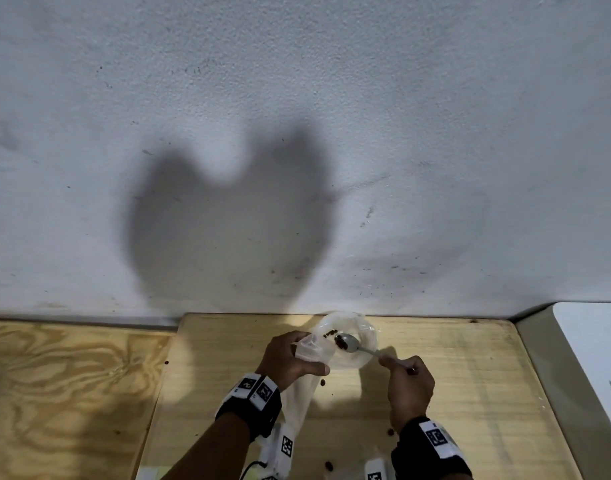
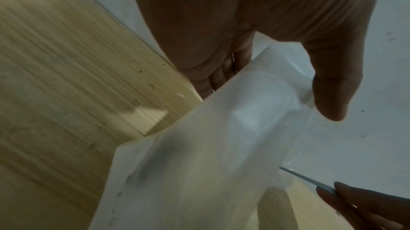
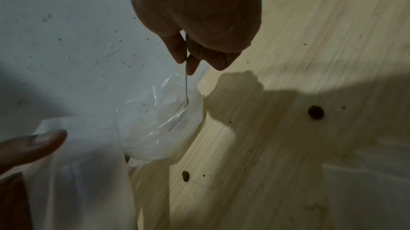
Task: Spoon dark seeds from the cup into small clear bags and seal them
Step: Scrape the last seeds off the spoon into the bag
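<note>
A clear plastic cup stands on the wooden table by the wall, with a few dark seeds in it. My left hand pinches the mouth of a small clear bag between thumb and fingers, and the bag hangs down beside the cup. My right hand pinches the handle of a metal spoon. The spoon's bowl carries dark seeds over the cup, close to the bag's mouth. The left wrist view shows the bag under my thumb. The right wrist view shows the spoon handle reaching into the cup.
Loose seeds lie scattered on the light wooden table, two of them near my right hand. A white wall rises just behind the cup. A lower plywood surface lies to the left, a white object to the right.
</note>
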`<act>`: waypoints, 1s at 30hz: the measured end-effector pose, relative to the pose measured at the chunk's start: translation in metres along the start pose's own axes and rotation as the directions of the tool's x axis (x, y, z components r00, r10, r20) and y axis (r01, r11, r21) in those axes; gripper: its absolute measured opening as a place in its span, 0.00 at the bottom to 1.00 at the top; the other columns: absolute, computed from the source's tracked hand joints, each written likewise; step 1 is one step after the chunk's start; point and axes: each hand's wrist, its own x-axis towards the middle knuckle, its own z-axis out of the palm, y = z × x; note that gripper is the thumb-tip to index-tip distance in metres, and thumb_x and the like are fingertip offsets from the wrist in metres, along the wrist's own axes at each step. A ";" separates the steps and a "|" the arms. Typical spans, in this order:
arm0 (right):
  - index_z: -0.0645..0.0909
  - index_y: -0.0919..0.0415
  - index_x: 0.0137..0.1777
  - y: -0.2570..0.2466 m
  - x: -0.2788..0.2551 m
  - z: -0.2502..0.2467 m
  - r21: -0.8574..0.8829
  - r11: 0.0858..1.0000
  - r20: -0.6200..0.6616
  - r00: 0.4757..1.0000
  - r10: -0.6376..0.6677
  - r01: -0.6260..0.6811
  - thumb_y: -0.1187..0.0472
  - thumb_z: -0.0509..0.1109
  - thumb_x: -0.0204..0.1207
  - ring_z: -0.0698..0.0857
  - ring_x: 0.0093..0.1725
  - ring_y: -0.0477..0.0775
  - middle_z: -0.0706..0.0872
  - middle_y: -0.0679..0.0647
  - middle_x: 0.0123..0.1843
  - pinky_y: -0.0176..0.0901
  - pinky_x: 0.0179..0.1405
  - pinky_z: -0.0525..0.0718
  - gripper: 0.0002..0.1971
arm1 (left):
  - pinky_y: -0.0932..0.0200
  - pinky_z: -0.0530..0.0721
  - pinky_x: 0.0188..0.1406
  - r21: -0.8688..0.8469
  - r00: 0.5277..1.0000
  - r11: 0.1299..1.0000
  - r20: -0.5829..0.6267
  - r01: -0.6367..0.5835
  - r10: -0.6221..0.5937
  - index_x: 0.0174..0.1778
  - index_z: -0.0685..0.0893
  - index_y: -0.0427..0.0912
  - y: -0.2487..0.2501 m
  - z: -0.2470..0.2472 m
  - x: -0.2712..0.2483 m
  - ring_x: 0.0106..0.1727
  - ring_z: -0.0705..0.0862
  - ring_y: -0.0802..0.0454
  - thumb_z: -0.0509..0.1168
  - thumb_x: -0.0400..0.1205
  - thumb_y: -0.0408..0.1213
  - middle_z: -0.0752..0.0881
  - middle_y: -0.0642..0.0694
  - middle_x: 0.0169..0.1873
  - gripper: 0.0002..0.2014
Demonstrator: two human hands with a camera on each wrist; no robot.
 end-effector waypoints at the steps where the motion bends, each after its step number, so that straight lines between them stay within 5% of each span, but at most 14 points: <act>1: 0.69 0.56 0.24 0.001 -0.001 0.002 -0.005 1.000 -0.008 1.000 0.020 -0.020 0.65 0.82 0.63 0.72 0.32 0.55 0.73 0.51 0.27 0.51 0.36 0.73 0.21 | 0.67 0.81 0.48 0.005 1.000 1.000 0.004 0.002 -0.002 0.57 0.85 0.57 0.001 0.000 0.000 0.54 0.84 0.63 0.86 0.52 0.50 0.87 0.60 0.53 0.35; 12: 0.70 0.59 0.28 0.000 -0.019 0.027 -0.039 0.998 -0.049 0.998 0.038 -0.040 0.65 0.81 0.63 0.71 0.31 0.57 0.75 0.54 0.28 0.50 0.35 0.73 0.19 | 0.66 0.81 0.44 -0.036 0.998 0.998 0.044 0.042 -0.041 0.57 0.88 0.48 0.003 -0.002 0.008 0.50 0.87 0.58 0.87 0.55 0.44 0.90 0.54 0.49 0.32; 16: 0.67 0.59 0.28 0.004 -0.024 0.035 -0.047 0.998 -0.029 0.999 0.033 -0.035 0.64 0.81 0.64 0.72 0.33 0.57 0.74 0.54 0.29 0.49 0.37 0.73 0.21 | 0.63 0.84 0.47 -0.072 0.998 0.996 0.044 0.047 -0.044 0.58 0.87 0.49 0.001 -0.002 0.012 0.51 0.88 0.57 0.85 0.49 0.50 0.90 0.54 0.49 0.38; 22: 0.77 0.63 0.31 0.011 -0.028 0.039 0.016 0.973 0.010 0.973 0.230 -0.230 0.61 0.82 0.58 0.72 0.33 0.57 0.80 0.59 0.33 0.50 0.35 0.73 0.14 | 0.66 0.82 0.47 -0.091 0.997 0.994 0.044 0.060 -0.056 0.53 0.84 0.55 -0.001 -0.005 0.012 0.53 0.86 0.59 0.87 0.57 0.43 0.88 0.56 0.51 0.29; 25: 0.79 0.68 0.37 0.003 -0.023 0.035 0.074 0.960 0.032 0.963 0.267 -0.269 0.66 0.81 0.62 0.70 0.33 0.57 0.80 0.66 0.34 0.47 0.28 0.69 0.12 | 0.63 0.82 0.51 -0.154 0.996 0.985 0.037 0.083 -0.078 0.48 0.85 0.57 -0.001 -0.010 0.013 0.55 0.85 0.56 0.86 0.51 0.46 0.88 0.54 0.53 0.29; 27: 0.80 0.66 0.39 -0.005 -0.020 0.030 0.078 0.966 0.028 0.969 0.246 -0.248 0.70 0.75 0.69 0.70 0.31 0.55 0.85 0.78 0.43 0.43 0.23 0.66 0.05 | 0.60 0.85 0.53 -0.213 0.996 0.973 0.018 0.085 -0.084 0.48 0.88 0.52 -0.004 -0.013 0.016 0.56 0.86 0.53 0.84 0.45 0.49 0.89 0.53 0.53 0.32; 30: 0.81 0.68 0.41 -0.012 -0.014 0.022 0.097 0.976 0.018 0.980 0.196 -0.197 0.72 0.71 0.72 0.69 0.30 0.54 0.86 0.77 0.53 0.43 0.23 0.65 0.02 | 0.51 0.88 0.57 -0.301 0.993 0.947 0.002 0.115 -0.120 0.51 0.90 0.47 -0.008 -0.016 0.021 0.56 0.88 0.48 0.85 0.44 0.47 0.91 0.47 0.52 0.36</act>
